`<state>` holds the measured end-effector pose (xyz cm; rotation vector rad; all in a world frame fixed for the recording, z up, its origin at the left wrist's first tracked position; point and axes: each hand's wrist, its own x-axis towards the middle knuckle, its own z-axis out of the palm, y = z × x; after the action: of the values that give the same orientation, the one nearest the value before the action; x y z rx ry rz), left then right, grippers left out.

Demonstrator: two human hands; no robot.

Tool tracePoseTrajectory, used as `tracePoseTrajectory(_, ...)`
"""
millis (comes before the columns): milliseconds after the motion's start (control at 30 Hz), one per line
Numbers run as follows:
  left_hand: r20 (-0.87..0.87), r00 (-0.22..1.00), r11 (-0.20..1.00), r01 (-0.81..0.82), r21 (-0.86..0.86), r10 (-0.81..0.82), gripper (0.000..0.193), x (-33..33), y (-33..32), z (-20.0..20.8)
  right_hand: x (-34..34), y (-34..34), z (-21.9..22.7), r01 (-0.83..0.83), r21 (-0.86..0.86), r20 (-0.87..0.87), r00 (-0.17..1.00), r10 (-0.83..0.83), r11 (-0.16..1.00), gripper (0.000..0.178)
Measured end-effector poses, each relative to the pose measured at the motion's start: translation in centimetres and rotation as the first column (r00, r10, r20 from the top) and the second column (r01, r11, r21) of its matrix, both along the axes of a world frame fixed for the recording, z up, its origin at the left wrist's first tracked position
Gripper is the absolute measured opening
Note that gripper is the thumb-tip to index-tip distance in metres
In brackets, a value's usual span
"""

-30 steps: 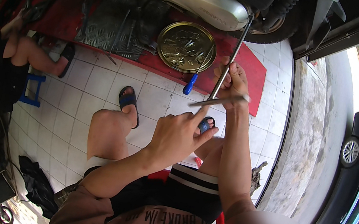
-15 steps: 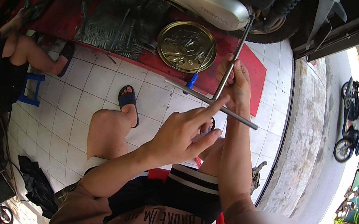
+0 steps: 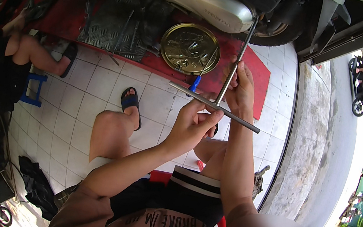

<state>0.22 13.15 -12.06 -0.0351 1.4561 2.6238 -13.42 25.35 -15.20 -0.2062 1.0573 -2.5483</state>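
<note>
A long steel T-handle wrench (image 3: 242, 121) slants up from my hands, its far end against the motorbike beside the silver engine cover (image 3: 203, 3). My left hand (image 3: 195, 124) is closed around the crossbar near the joint, thumb on the near side. Higher on the shaft, my right hand (image 3: 243, 86) is curled with thumb and fingers around it; some of its fingers are hidden behind the metal. Left of the shaft, a screwdriver with a blue handle (image 3: 195, 84) leans on a round gold-coloured tray (image 3: 163, 51).
The tray rests on a red platform (image 3: 258, 73) alongside a dark tread plate (image 3: 104, 13) with several tools. At far left a person (image 3: 15, 51) sits by a blue stool (image 3: 35, 89). White floor tiles (image 3: 78, 135) lie below; outside, a motorbike (image 3: 362, 87) is on the road.
My left hand has gone from a stretched index finger at the crossbar to closing around it. My right hand stays on the shaft. Outside, a different motorbike shows farther up the road.
</note>
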Motion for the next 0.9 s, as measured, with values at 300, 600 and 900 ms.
tracePoseTrajectory(300, -0.403, 0.897, 0.857, -0.347, -0.382, 0.184, 0.042, -1.9, 0.6, -0.9, 0.2, -0.1, 0.0, 0.024, 0.089, 0.003, 1.0, -0.024, 0.996, 0.026)
tracePoseTrajectory(600, -0.51, 0.824, 0.81, -0.465, -0.356, 0.248, 0.034, -2.7, 0.9, -1.8, 0.3, 0.1, 0.7, 0.046, 0.255, -0.002, 0.999, -0.047, 0.966, 0.023)
tracePoseTrajectory(900, -0.533, 0.823, 0.76, -0.471, -0.448, 0.195, 0.026, -2.4, 0.6, -1.4, 0.6, 0.1, 0.9, 0.11, 0.41, -0.037, 0.994, -0.104, 0.906, 0.023)
